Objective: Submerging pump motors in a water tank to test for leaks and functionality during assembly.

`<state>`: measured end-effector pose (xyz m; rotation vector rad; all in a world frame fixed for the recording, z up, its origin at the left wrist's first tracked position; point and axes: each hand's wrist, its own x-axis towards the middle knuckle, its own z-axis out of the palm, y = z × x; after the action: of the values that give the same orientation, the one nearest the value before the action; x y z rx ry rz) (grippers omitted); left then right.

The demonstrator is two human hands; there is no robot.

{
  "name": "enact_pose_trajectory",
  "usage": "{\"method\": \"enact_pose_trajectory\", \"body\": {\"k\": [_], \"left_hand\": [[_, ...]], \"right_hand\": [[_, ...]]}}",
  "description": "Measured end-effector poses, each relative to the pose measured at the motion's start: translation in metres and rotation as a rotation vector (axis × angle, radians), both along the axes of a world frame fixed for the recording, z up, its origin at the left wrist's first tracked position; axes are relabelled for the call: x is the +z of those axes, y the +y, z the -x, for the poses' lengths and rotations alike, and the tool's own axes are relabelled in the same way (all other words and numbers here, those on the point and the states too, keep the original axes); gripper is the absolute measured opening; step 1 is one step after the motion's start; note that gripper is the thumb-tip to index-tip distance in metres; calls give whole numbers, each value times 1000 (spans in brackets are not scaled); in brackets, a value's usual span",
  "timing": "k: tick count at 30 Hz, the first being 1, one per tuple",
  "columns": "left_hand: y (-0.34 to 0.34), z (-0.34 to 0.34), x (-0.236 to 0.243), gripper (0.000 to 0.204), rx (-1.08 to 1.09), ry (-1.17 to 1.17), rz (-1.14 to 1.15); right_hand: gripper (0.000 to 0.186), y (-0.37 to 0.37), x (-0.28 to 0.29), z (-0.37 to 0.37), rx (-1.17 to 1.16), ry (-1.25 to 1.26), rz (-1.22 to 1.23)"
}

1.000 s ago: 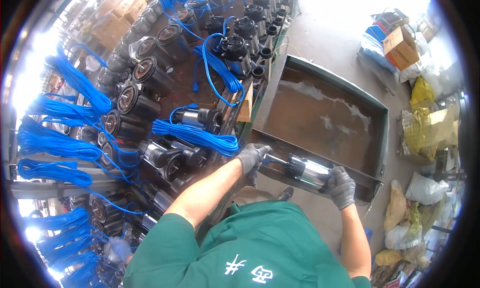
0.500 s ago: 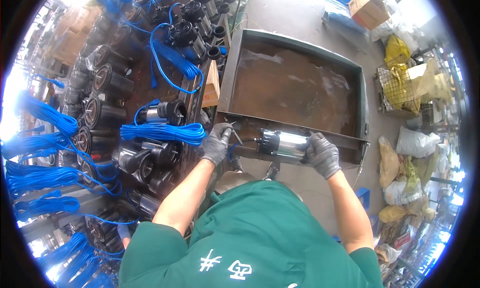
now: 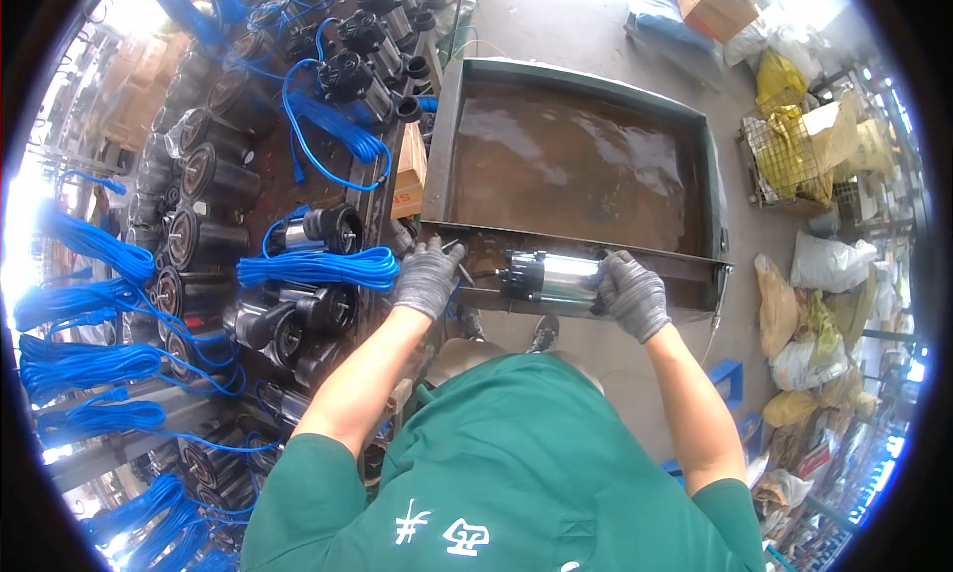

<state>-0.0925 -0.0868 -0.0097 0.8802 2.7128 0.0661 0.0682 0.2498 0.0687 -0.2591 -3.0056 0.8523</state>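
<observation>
A shiny cylindrical pump with a black left end lies sideways on the near ledge of a metal tank. My right hand, in a grey glove, is closed around its right end. Left of the pump, my gloved left hand is closed on a thin metal rod, whose tip points toward the pump. Another thin rod runs level from near that hand to the pump's black end. A short dark cable comes out of the same end. Where the rods pass into the left fingers is hidden.
Brownish water fills the tank beyond my hands. On the left bench stand several black pumps and bundled blue cables. A carton sits by the tank's left wall. Sacks and a wire basket are at right.
A second rod now lies level between my left hand and the pump's black end. The left hand has turned slightly. My right hand keeps its grip on the pump.
</observation>
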Motion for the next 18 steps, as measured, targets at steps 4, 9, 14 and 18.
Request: {"method": "enact_pose_trajectory", "body": {"k": [4, 9, 14, 18], "left_hand": [[7, 15, -3, 36, -46, -13, 9], [14, 29, -15, 27, 131, 81, -239], [2, 39, -18, 24, 15, 1, -248], [8, 31, -15, 24, 72, 99, -272]], "right_hand": [[9, 1, 0, 1, -8, -26, 24], [8, 0, 1, 0, 8, 34, -76], [8, 0, 1, -1, 12, 69, -71], [6, 1, -1, -2, -1, 59, -67]]}}
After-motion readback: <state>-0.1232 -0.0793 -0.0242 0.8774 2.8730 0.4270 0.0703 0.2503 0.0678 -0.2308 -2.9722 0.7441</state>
